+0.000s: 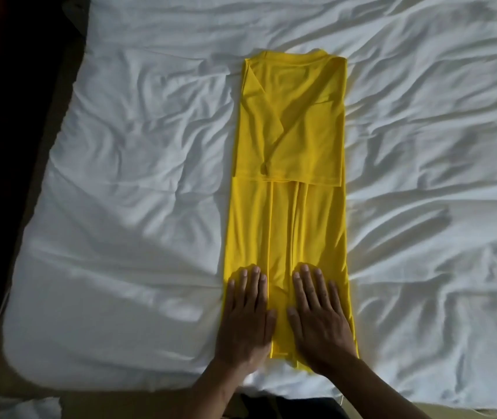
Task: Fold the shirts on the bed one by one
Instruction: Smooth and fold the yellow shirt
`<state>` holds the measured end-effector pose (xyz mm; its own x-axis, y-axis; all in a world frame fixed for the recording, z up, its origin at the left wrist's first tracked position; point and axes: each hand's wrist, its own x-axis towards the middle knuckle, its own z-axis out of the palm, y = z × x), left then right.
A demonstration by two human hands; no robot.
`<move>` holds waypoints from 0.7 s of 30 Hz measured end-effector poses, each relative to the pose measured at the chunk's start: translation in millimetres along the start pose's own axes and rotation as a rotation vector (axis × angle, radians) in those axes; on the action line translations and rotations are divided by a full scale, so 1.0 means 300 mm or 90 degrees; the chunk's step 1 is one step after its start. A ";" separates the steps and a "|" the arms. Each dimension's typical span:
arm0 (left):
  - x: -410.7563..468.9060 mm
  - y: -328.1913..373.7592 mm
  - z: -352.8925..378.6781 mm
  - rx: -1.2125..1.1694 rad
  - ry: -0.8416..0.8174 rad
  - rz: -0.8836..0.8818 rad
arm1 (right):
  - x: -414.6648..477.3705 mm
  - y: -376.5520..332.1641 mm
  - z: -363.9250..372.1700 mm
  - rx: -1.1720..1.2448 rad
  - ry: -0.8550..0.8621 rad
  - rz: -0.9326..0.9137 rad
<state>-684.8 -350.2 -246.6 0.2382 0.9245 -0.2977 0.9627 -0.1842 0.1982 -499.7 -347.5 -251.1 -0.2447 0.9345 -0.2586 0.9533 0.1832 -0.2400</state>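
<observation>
Nearest the person, the left grip (248,316) and the right grip (319,319) lie palm-down side by side on the hem end of the yellow shirt (289,140). The fingers of both are straight and a little spread. They pinch and hold nothing and only press the cloth flat against the bed (120,176). A narrow band of yellow shows between the two grips, and the shirt's long edges run just outside each of them. Beyond the fingertips the shirt stretches away as one narrow strip, with lengthwise creases where the sides have been turned in over the middle. Farther on, the folded-in sleeves lie on top, and their lower edge crosses the strip roughly midway between the fingertips and the collar. At the far end the neckline sits square and tidy. White, rumpled sheet spreads on both sides of the grips and past the collar, and dark floor shows well out from the left grip. Judging by this, the lengthwise folds of this shirt are done and are being smoothed. The crosswise folds are left to do, probably by bringing the hem under the grips up toward the collar. No other shirt is in view, folded or not, so I cannot tell how many are finished or waiting.
</observation>
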 end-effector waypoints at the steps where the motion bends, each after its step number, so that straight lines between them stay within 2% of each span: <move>1: -0.032 -0.002 0.012 0.001 -0.006 0.013 | -0.035 -0.011 0.008 0.004 -0.002 0.007; 11: -0.266 -0.041 -0.002 -0.024 -0.006 0.123 | -0.327 -0.082 0.060 0.037 0.019 -0.027; 14: -0.248 -0.058 -0.034 0.004 0.045 0.158 | -0.331 -0.061 0.007 0.048 0.060 -0.044; 17: -0.207 -0.062 -0.079 0.055 0.020 0.187 | -0.296 -0.009 -0.032 0.016 0.083 -0.043; 21: -0.159 -0.060 -0.109 0.102 0.020 0.211 | -0.248 0.056 -0.030 -0.062 0.057 -0.122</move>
<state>-717.9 -380.0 -205.4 0.5392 0.8148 -0.2128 0.8421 -0.5233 0.1301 -463.9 -411.3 -227.5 -0.4108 0.9021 -0.1323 0.9043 0.3847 -0.1849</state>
